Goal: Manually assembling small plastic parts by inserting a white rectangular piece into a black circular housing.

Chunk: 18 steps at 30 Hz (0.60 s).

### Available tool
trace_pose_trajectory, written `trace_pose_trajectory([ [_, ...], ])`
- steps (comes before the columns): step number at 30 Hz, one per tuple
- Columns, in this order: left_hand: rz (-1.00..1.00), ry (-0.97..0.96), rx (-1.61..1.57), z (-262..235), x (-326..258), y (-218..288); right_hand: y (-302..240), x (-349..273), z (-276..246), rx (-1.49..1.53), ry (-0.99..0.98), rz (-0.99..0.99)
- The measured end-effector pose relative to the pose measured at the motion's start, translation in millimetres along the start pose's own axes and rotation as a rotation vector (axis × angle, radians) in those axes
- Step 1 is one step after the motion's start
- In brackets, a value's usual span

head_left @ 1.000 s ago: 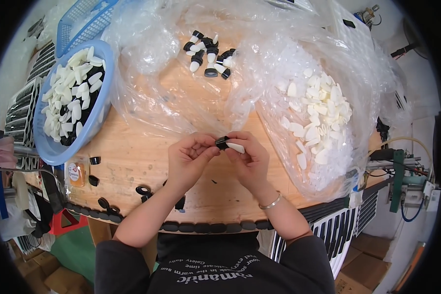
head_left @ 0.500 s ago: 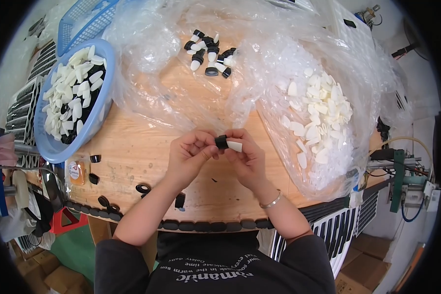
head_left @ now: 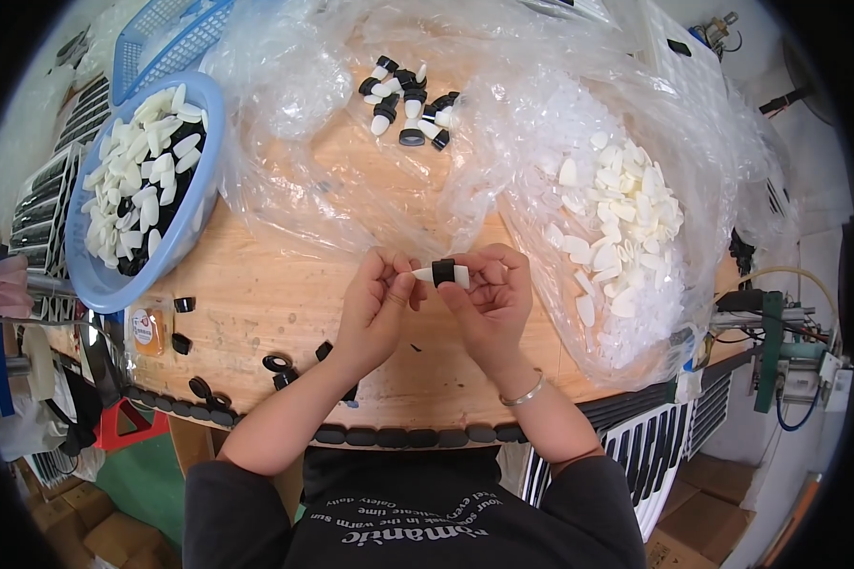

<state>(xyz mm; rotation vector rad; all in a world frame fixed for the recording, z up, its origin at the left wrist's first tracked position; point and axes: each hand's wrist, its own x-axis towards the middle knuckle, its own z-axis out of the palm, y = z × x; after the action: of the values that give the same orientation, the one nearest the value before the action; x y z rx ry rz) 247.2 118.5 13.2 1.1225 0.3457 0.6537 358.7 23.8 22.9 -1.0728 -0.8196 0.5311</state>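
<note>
Over the middle of the table, a white tongue-shaped plastic piece passes through a black ring-shaped cap. Its pointed end sticks out on the left, its wider end on the right. My left hand is closed, with thumb and fingertips pinching the pointed end. Around the cap and the wider end, the thumb and fingers of my right hand are closed. Farther back lies a cluster of black caps and white pieces, some joined together. Curled fingers partly hide both parts I hold.
At left stands a blue basin of white pieces and black parts. A heap of white pieces lies on clear plastic sheeting at right. Several black caps and an orange-filled package lie front left. Black pads line the front edge.
The white piece's pointed end now shows on the cap's left side; before, it showed only on the right. Both hands and the held parts shifted slightly right.
</note>
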Motion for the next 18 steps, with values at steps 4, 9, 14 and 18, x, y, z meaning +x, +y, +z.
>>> trace_pose_trajectory([
  [4, -0.022, 0.024, 0.065, 6.0, 0.4, 9.1, -0.8, -0.6, -1.1, -0.070, -0.011, -0.016],
  [9, 0.125, -0.044, 0.370, -3.6, 1.6, 7.1, -4.7, 2.7, -6.2, -0.306, -0.111, -0.121],
  [14, 0.092, 0.015, 0.299, -2.9, 1.5, 9.1, -6.6, 4.5, -5.1, -0.247, -0.026, -0.132],
  [18, 0.254, -0.049, 0.508, -5.4, 3.9, 10.5, -15.3, 8.8, -9.1, -0.623, -0.148, -0.295],
])
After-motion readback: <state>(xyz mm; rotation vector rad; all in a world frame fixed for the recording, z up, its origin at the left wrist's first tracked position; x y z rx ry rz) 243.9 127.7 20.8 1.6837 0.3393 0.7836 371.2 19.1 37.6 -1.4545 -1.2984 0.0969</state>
